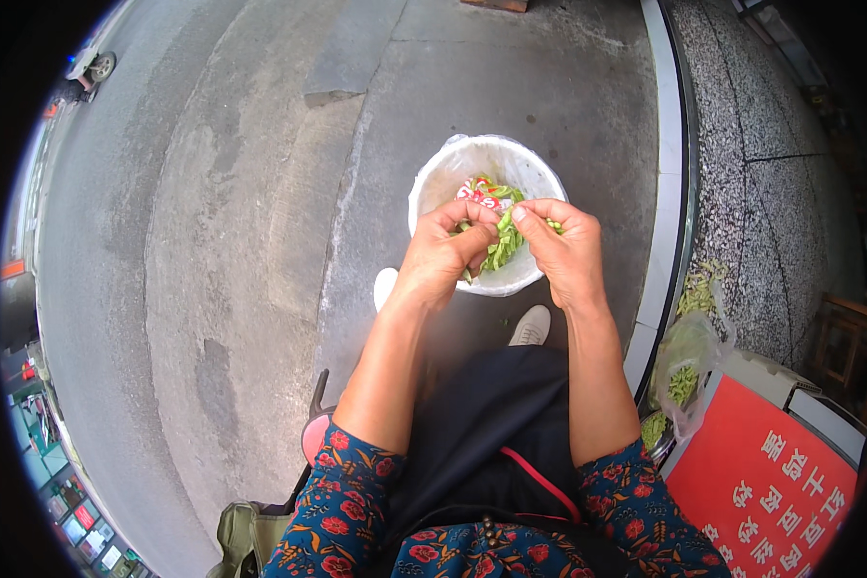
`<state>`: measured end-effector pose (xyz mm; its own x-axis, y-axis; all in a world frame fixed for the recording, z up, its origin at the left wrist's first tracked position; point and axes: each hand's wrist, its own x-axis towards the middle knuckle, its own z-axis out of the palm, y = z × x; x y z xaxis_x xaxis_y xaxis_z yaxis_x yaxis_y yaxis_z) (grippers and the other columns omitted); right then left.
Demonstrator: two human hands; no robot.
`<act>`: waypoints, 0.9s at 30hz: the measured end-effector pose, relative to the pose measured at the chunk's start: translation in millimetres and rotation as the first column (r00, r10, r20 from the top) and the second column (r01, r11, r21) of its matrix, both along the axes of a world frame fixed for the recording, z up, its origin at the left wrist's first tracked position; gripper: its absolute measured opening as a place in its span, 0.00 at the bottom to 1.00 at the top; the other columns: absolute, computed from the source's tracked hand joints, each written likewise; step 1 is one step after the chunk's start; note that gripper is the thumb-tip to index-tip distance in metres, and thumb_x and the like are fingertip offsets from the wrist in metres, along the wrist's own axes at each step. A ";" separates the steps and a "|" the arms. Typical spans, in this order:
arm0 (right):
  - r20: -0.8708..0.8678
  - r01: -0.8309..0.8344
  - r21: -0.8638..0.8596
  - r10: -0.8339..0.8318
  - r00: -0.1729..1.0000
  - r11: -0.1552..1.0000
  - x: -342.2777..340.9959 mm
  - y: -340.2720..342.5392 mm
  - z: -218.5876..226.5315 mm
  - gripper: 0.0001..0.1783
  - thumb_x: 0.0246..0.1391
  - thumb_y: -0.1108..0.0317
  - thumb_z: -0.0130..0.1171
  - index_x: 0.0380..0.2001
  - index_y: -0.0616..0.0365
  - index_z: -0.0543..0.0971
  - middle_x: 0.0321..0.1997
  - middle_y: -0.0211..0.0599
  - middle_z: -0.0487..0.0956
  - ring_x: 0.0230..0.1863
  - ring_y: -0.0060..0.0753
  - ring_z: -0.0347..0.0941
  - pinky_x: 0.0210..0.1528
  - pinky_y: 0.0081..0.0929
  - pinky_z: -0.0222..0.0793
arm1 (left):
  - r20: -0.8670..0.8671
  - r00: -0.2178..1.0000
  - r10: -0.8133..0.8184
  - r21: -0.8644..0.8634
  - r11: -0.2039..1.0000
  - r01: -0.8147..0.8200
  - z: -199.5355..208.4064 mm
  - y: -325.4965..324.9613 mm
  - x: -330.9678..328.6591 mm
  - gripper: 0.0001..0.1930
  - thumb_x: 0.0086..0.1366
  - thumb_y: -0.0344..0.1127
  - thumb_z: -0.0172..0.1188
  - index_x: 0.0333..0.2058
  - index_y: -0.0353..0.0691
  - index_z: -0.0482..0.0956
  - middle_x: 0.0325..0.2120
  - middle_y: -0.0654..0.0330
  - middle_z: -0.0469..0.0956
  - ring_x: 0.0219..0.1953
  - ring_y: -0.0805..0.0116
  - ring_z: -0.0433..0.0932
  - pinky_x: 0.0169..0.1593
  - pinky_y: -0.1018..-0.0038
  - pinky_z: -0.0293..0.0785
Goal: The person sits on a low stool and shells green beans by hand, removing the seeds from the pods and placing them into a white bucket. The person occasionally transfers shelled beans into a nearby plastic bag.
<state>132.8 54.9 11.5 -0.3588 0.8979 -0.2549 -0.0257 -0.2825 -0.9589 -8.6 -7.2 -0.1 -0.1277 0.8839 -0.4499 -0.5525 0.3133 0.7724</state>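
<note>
Both my hands meet above a white bin (528,166) that stands on the pavement, lined with a thin plastic bag. My left hand (435,254) is closed, thumb and forefinger pinched, with a bit of green pod showing at its fingers. My right hand (574,255) is closed too. Its thumb and forefinger pinch near the left fingertips, and small green beans (554,226) show in its curled fingers. What lies between the fingertips is too small to make out. Inside the bin lie green pod shells (499,254) and a red-and-white wrapper (476,191), partly hidden by my hands.
To the right, green pods (701,289) lie on speckled flooring beside a clear plastic bag (684,385) with more green pieces. A red sign board (742,472) stands near right. My white shoe (530,326) is below the bin. An olive bag (248,533) sits near left; a road (106,241) runs beyond.
</note>
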 end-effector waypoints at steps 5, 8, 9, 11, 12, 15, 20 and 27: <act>-0.007 0.052 -0.063 -0.053 0.999 0.997 -0.3 0.7 1.6 0.08 0.52 0.70 0.61 0.32 0.65 0.78 0.17 0.17 0.68 0.14 0.06 0.54 0.14 0.11 0.45 | 0.106 0.993 0.052 0.027 0.998 -0.055 1.4 0.2 4.9 0.07 0.57 0.29 0.61 0.34 0.36 0.75 0.20 0.66 0.72 0.17 0.81 0.63 0.21 0.83 0.56; -0.018 0.070 -0.091 -0.072 0.997 0.993 -2.2 -0.3 2.1 0.07 0.52 0.71 0.60 0.31 0.64 0.78 0.17 0.17 0.67 0.14 0.06 0.54 0.14 0.11 0.46 | 0.002 1.000 0.023 0.013 1.000 -0.023 -1.3 1.0 9.8 0.06 0.58 0.32 0.61 0.33 0.37 0.75 0.20 0.66 0.72 0.16 0.82 0.62 0.20 0.83 0.56; -0.023 0.053 -0.084 -0.055 0.998 0.995 -1.9 -0.5 1.9 0.07 0.52 0.71 0.60 0.31 0.64 0.78 0.17 0.17 0.67 0.14 0.06 0.54 0.14 0.11 0.46 | 0.010 0.999 0.034 0.027 0.999 -0.034 -2.4 1.7 9.4 0.06 0.59 0.32 0.61 0.32 0.37 0.75 0.20 0.66 0.71 0.16 0.82 0.62 0.20 0.83 0.55; 0.017 -0.001 -0.064 0.002 1.000 0.998 1.0 0.4 1.1 0.06 0.52 0.72 0.59 0.30 0.64 0.78 0.17 0.17 0.67 0.14 0.06 0.54 0.14 0.11 0.46 | 0.020 0.998 0.052 0.007 0.999 -0.052 -3.8 2.3 8.3 0.06 0.59 0.33 0.60 0.31 0.38 0.75 0.19 0.67 0.71 0.16 0.82 0.62 0.20 0.83 0.55; 0.023 -0.037 -0.037 0.038 0.999 0.999 3.1 1.2 0.5 0.05 0.52 0.72 0.58 0.30 0.64 0.78 0.17 0.17 0.68 0.14 0.06 0.54 0.14 0.11 0.45 | 0.033 0.998 0.049 0.027 0.998 -0.050 -4.0 1.6 7.9 0.06 0.59 0.34 0.60 0.30 0.38 0.75 0.19 0.67 0.71 0.16 0.82 0.62 0.20 0.83 0.55; 0.063 -0.117 0.067 0.113 0.992 0.991 5.8 2.3 -2.6 0.04 0.52 0.73 0.57 0.29 0.64 0.77 0.18 0.18 0.68 0.15 0.07 0.55 0.15 0.11 0.46 | 0.041 0.999 0.027 0.013 1.000 -0.027 -2.4 -0.1 7.5 0.06 0.60 0.34 0.58 0.29 0.39 0.74 0.19 0.67 0.70 0.15 0.82 0.61 0.19 0.83 0.54; -0.065 -0.223 -0.026 0.221 0.973 0.974 11.0 3.3 3.5 0.03 0.53 0.74 0.55 0.28 0.63 0.77 0.18 0.18 0.67 0.16 0.07 0.55 0.15 0.11 0.47 | 0.294 0.955 -0.042 0.025 0.999 0.036 1.1 -1.3 5.8 0.06 0.61 0.34 0.55 0.30 0.37 0.73 0.19 0.65 0.69 0.15 0.82 0.60 0.16 0.85 0.53; -0.155 -0.155 -0.096 0.139 0.978 0.983 4.0 0.2 8.3 0.04 0.53 0.74 0.56 0.28 0.64 0.77 0.19 0.20 0.68 0.17 0.07 0.56 0.17 0.10 0.49 | 0.489 0.872 -0.006 0.082 0.996 -0.039 -3.9 -2.2 5.0 0.08 0.61 0.34 0.55 0.32 0.35 0.72 0.23 0.61 0.70 0.15 0.82 0.61 0.15 0.86 0.54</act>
<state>136.8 55.0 19.8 -0.5256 0.8028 -0.2815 -0.1149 -0.3948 -0.9116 -3.6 -9.4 -3.9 0.0733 0.9216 -0.3811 -0.8709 0.2453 0.4259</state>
